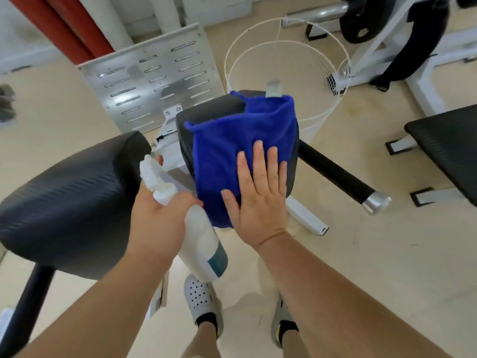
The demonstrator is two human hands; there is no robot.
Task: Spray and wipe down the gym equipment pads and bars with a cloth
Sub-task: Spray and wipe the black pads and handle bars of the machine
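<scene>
A blue cloth (232, 143) lies spread over a black pad (206, 117) in the middle of the view. My right hand (258, 192) presses flat on the cloth's near part, fingers spread. My left hand (157, 215) grips a white spray bottle (198, 233) by its neck, nozzle pointing away and the bottle's base toward me. A second, larger black pad (67, 202) sits at the left on a black post. A black bar with a silver end cap (340, 174) sticks out to the right from behind the cloth-covered pad.
A slotted metal foot plate (152, 78) leans behind the pads. A white wire basket (286, 63) stands beyond. A black bench (449, 148) is at the right, a barbell with a plate (361, 16) at the top right. My feet in white shoes (204, 301) stand on the beige floor.
</scene>
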